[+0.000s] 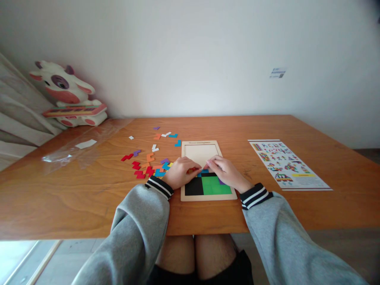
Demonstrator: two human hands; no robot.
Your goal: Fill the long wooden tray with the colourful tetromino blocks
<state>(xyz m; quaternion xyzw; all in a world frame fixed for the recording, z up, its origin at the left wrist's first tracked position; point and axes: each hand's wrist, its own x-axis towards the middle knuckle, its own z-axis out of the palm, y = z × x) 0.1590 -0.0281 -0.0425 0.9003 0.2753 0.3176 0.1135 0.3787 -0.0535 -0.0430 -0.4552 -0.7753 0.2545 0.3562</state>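
Note:
A shallow wooden puzzle tray lies in front of me. Its near part is filled with black pieces and green pieces, and a bit of a purple piece shows beside my right hand. My left hand rests over the tray's left edge, thumb and fingers pinched together. From the right side, my right hand reaches in with its fingertips closed. Both sets of fingertips meet around a blue piece in the tray's middle; whether they grip it or something smaller is hidden.
Loose coloured pieces are scattered left of the tray. A printed pattern sheet lies at the right. Clear plastic wrap and a cow-shaped toy keyboard occupy the left back. A wall stands behind the wooden table.

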